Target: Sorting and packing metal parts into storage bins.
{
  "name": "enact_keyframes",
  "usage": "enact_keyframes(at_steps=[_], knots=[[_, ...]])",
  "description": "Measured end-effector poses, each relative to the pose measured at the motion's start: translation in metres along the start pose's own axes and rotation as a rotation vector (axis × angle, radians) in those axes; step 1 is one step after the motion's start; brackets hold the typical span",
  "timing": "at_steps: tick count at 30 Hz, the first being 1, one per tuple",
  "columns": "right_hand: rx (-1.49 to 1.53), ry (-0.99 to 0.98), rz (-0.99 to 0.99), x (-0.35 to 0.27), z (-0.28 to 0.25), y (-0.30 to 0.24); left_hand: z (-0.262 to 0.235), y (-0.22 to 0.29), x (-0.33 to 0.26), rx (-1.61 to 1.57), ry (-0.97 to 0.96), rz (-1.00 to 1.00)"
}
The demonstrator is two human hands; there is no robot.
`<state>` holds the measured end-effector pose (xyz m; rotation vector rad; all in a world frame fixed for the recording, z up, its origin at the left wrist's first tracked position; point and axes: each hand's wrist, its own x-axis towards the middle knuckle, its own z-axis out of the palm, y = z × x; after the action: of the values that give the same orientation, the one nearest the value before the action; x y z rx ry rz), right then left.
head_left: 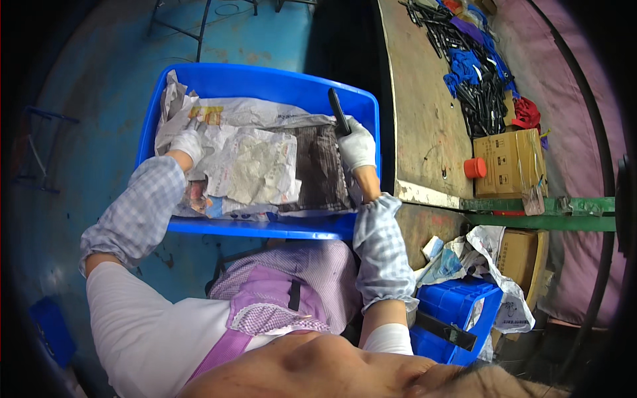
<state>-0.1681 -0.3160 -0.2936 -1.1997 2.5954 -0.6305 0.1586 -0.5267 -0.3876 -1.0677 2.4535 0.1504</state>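
A large blue plastic bin [265, 79] stands before me, lined with crumpled newspaper [262, 159]. My left hand [188, 144], in a white glove with greyish fingertips, lies on the paper at the bin's left side, its fingers stretched out and thumb apart. At the right side, my white-gloved right hand [358, 146] is closed around a slim black handle-like piece [338, 111], which sticks up from the fist. Beside that hand, a dark, ridged layer [315, 169] shows next to the newspaper; its exact kind is hard to make out.
A worn table [424, 99] runs along the right, bearing many slim black pieces [481, 106], blue cloth [462, 69], a red cup-like container [474, 168] and a cardboard box [509, 162]. Below it sits a smaller blue crate [451, 298] with newspaper on top. A metal stand [199, 33] is beyond.
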Motion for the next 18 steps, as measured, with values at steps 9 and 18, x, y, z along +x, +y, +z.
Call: enact_keyframes(at_steps=[9,18], knots=[[0.187,-0.592,0.239,-0.057,0.046,0.079,-0.109,0.075,-0.007,-0.064,0.107,0.098],[0.036,-0.599,0.384,-0.049,0.062,0.105,-0.086,0.214,0.131,-0.43,0.314,0.375]])
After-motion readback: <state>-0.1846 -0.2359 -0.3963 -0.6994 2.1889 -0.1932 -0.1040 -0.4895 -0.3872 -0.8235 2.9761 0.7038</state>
